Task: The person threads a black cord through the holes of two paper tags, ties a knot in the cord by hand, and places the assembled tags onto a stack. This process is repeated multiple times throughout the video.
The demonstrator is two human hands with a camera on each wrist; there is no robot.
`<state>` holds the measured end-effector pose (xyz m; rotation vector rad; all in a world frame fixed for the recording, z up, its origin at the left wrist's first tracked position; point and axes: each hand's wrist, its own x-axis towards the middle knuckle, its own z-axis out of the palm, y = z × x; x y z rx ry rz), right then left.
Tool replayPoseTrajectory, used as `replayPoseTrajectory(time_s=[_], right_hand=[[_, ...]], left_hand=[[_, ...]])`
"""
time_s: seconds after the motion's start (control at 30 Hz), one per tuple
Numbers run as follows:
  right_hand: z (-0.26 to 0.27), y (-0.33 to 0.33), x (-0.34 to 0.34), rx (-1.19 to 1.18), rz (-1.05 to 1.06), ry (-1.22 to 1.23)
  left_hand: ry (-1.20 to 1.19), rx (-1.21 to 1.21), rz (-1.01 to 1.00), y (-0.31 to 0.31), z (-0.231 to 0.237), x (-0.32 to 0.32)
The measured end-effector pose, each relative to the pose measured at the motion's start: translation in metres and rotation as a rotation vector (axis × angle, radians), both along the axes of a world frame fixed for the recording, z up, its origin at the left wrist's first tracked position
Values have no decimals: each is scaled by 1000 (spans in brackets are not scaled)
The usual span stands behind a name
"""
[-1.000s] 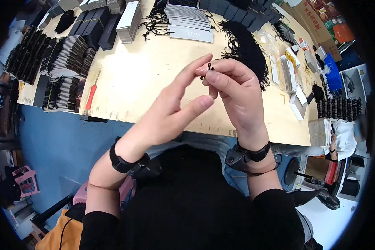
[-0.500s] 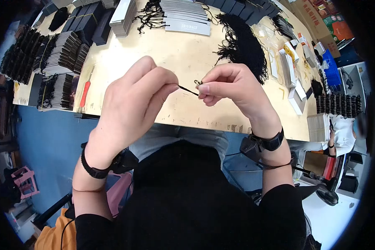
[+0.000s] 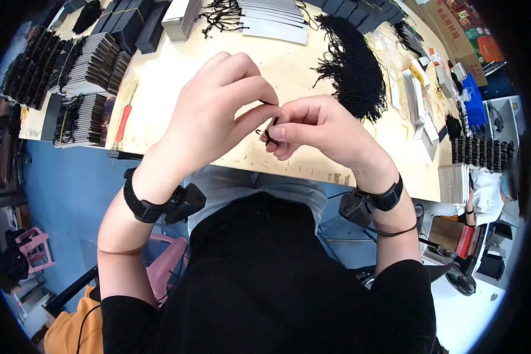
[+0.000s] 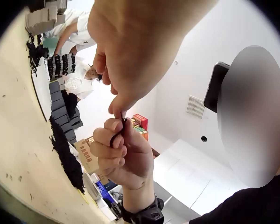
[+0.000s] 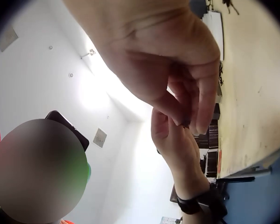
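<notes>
A thin black cord (image 3: 268, 137), bent into a small loop, sticks out from the fingertips of my right hand (image 3: 321, 134). The right thumb and forefinger pinch it. My left hand (image 3: 218, 103) comes in from the other side, its thumb and forefinger pinching a strand of the same cord right beside the right fingertips. In the left wrist view the cord (image 4: 115, 138) curves across the fingers of the right hand (image 4: 126, 156), with the left hand (image 4: 130, 60) above. Most of the cord is hidden by fingers in the right wrist view. Both hands are over the table's front edge.
A heap of black cords (image 3: 357, 74) lies beyond the right hand. White cards (image 3: 274, 29) with black strings lie at the back. Bundled tags (image 3: 88, 121) and a red-handled tool (image 3: 124, 121) are at left. White boxes (image 3: 423, 144) stand at right on the table (image 3: 159, 100).
The left hand went from open fingers to pinching and drawing out the cord leftward, then came back against the right fingertips. The right hand keeps its pinch and has shifted slightly lower.
</notes>
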<state>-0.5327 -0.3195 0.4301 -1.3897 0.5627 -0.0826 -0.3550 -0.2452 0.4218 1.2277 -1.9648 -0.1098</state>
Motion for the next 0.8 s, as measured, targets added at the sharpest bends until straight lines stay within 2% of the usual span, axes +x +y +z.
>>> replayPoseTrajectory(time_s=[0.1, 0.17, 0.2, 0.27, 0.3, 0.4, 0.47, 0.53, 0.57, 0.63, 0.7, 0.77, 0.8], right_hand=[[-8, 3, -2, 133, -86, -85], [-11, 3, -2, 216, -161, -137], [-11, 4, -2, 216, -163, -139], [-10, 5, -2, 180, -206, -165], [-11, 5, -2, 181, -211, -167], [-11, 7, -1, 163, -213, -176], [-9, 9, 0, 132, -239, -171], [-7, 10, 0, 143, -271, -190], [-7, 11, 0, 156, -301, -206], [-8, 14, 3, 173, -344, -266], [-11, 16, 6, 192, -384, -326], [-15, 16, 8, 352, -394, -460], [-16, 17, 8, 351, -392, -461]], left_hand=[[-21, -128, 69, 3, -8, -4], [110, -213, 387, 8, -9, -14], [109, -213, 385, 16, -8, -15], [496, 291, 268, 32, -5, -18], [532, 396, 204, 34, -2, -20], [581, 400, 178, 33, -3, -23], [567, 368, 183, 31, -1, -23], [386, 177, 191, 28, 1, -22], [385, 175, 187, 27, 0, -22], [84, -159, 260, 25, -4, -22], [58, -221, 260, 23, -4, -24], [45, -274, 267, 24, -5, -26], [44, -276, 268, 24, -5, -26]])
